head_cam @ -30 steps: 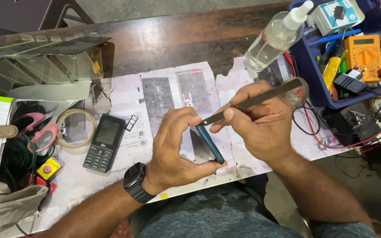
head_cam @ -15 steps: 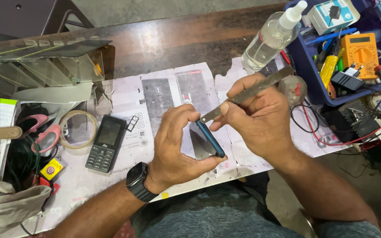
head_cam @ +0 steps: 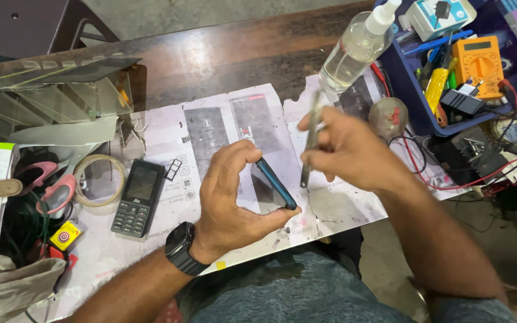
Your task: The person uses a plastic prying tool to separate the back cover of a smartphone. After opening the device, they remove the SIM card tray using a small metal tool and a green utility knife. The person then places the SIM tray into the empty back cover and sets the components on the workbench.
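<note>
Nearest the body, the left hand (head_cam: 231, 200) gripped one blue smartphone (head_cam: 275, 183) on edge, tilted up off the paper — likely to expose its side seam. At about two o'clock from it, the right hand (head_cam: 345, 152) pinched one slim metal tool (head_cam: 310, 139), blade pointing down, just clear of the phone. At nine o'clock lay one black keypad phone (head_cam: 138, 198) beside one tape roll (head_cam: 99, 180). Farther off, at one o'clock on the tabletop (head_cam: 222, 57), stood one clear spray bottle (head_cam: 357, 51) — then one orange multimeter (head_cam: 479, 63) in a blue tray (head_cam: 419, 116).
</note>
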